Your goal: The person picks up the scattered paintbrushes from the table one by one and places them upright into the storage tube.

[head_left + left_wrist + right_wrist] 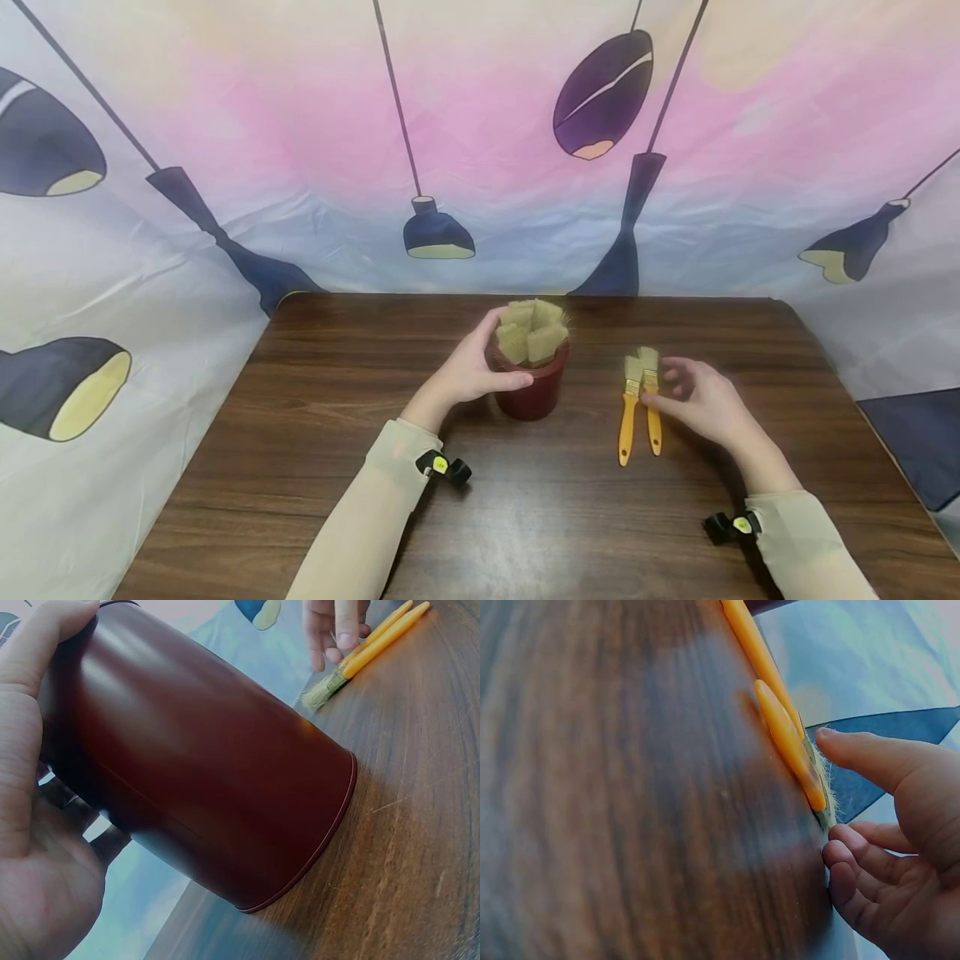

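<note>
Left hand wraps its curled fingers and thumb round a smooth, dark red, cylindrical plastic pot holding upright tan bristle brushes, mid-table. Right hand, fingers loosely spread, touches two flat orange-handled brushes lying side by side on the glossy wood-grain table.

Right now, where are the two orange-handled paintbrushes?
In the head view, the two orange-handled paintbrushes lie side by side on the wooden table, right of the dark red cup, at the right hand.
</note>
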Demonstrator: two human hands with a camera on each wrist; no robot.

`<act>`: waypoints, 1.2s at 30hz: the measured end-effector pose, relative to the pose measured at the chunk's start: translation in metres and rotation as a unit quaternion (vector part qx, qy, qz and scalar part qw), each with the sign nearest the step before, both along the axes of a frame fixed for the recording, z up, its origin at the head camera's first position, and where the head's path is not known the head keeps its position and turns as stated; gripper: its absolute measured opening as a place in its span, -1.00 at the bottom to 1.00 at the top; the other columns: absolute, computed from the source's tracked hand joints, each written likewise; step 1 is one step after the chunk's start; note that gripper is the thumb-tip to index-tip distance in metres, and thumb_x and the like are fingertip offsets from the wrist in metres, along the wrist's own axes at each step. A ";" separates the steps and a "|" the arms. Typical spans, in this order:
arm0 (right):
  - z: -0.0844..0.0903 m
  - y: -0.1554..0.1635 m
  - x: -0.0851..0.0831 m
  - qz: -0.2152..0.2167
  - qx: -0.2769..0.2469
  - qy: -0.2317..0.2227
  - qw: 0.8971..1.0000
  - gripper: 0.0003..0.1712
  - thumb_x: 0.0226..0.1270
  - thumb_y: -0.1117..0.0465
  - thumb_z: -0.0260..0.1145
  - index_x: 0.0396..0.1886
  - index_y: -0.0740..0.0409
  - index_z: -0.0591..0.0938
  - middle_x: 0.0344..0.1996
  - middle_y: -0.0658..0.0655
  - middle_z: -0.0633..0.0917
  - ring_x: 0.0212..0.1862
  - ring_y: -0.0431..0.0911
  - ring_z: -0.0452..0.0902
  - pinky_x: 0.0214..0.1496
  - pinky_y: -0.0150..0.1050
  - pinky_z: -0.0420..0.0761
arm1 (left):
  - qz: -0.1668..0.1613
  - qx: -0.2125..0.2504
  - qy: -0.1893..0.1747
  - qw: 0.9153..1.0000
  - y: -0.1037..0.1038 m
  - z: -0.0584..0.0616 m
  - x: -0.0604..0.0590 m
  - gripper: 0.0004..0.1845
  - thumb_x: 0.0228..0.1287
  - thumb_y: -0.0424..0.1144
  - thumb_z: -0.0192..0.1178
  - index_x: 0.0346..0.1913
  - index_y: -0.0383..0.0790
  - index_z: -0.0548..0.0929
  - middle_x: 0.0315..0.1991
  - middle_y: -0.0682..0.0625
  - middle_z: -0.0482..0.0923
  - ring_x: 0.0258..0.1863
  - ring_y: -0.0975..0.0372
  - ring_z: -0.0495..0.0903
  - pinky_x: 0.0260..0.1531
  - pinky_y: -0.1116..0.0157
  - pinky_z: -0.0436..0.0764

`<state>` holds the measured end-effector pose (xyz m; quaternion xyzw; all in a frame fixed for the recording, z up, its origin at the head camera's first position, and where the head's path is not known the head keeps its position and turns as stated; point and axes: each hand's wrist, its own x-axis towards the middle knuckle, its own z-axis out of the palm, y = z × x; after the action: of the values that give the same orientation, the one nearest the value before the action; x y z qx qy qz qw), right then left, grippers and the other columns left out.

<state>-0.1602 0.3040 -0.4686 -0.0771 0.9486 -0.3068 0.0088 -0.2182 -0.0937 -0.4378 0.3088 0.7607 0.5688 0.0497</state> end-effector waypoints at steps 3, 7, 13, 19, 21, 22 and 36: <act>-0.002 0.001 -0.001 0.001 0.002 -0.020 1.000 0.01 0.30 -0.24 0.63 0.44 0.42 0.55 0.11 0.35 0.75 -0.03 0.12 0.69 -0.04 0.08 0.69 | 0.002 -0.003 -0.001 1.000 0.000 -0.001 0.000 0.04 0.09 -0.27 0.64 0.62 -0.12 0.31 0.43 -0.10 0.52 0.34 0.06 0.58 0.42 -0.04 0.52; -0.004 0.002 -0.004 0.002 0.008 -0.015 1.000 -0.18 0.35 -0.08 0.63 0.33 0.44 0.63 0.03 0.33 0.77 -0.08 0.10 0.69 -0.11 0.02 0.69 | 0.004 0.004 -0.002 1.000 -0.002 -0.002 0.001 0.03 0.09 -0.26 0.64 0.62 -0.12 0.31 0.42 -0.11 0.52 0.31 0.05 0.59 0.40 -0.05 0.54; -0.002 0.003 -0.006 -0.020 0.014 -0.006 1.000 -0.41 0.39 0.12 0.57 0.25 0.42 0.69 -0.07 0.29 0.77 -0.14 0.08 0.68 -0.26 -0.12 0.65 | 0.005 0.010 0.000 1.000 -0.004 -0.003 0.001 0.04 0.10 -0.16 0.64 0.62 -0.10 0.31 0.40 -0.09 0.52 0.29 0.07 0.60 0.40 -0.04 0.54; -0.002 0.002 -0.004 -0.041 0.021 -0.004 0.999 -0.42 0.44 0.02 0.57 0.21 0.39 0.75 -0.10 0.24 0.79 -0.12 0.11 0.72 -0.24 -0.11 0.68 | 0.004 0.010 0.001 1.000 -0.004 -0.004 0.000 0.04 0.10 -0.14 0.64 0.62 -0.11 0.31 0.41 -0.09 0.53 0.30 0.07 0.60 0.41 -0.05 0.52; -0.002 0.003 -0.004 -0.044 0.018 -0.005 0.999 -0.44 0.45 0.02 0.56 0.21 0.37 0.75 -0.11 0.23 0.80 -0.11 0.11 0.73 -0.23 -0.11 0.69 | 0.003 0.012 0.001 1.000 -0.003 -0.004 0.000 0.04 0.10 -0.11 0.65 0.62 -0.10 0.31 0.41 -0.08 0.52 0.31 0.07 0.59 0.42 -0.05 0.52; -0.003 0.004 -0.004 -0.045 0.016 -0.005 0.999 -0.45 0.46 0.02 0.56 0.20 0.37 0.76 -0.11 0.22 0.81 -0.11 0.11 0.73 -0.23 -0.11 0.69 | 0.002 0.013 0.001 1.000 -0.003 -0.004 0.000 0.04 0.10 -0.09 0.65 0.62 -0.10 0.31 0.41 -0.08 0.52 0.31 0.07 0.58 0.42 -0.06 0.51; -0.001 0.009 -0.002 -0.058 -0.055 -0.018 0.997 -0.50 0.62 0.14 0.29 0.29 0.46 0.60 0.03 0.40 0.73 0.01 0.21 0.68 -0.09 -0.10 0.67 | -0.008 0.015 -0.002 1.000 0.001 0.000 0.000 0.05 0.11 -0.04 0.65 0.62 -0.11 0.31 0.42 -0.10 0.51 0.32 0.06 0.58 0.41 -0.06 0.52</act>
<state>-0.1619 0.3126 -0.4696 -0.0172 0.9329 -0.3596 0.0038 -0.2181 -0.0930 -0.4382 0.3141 0.7495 0.5805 0.0509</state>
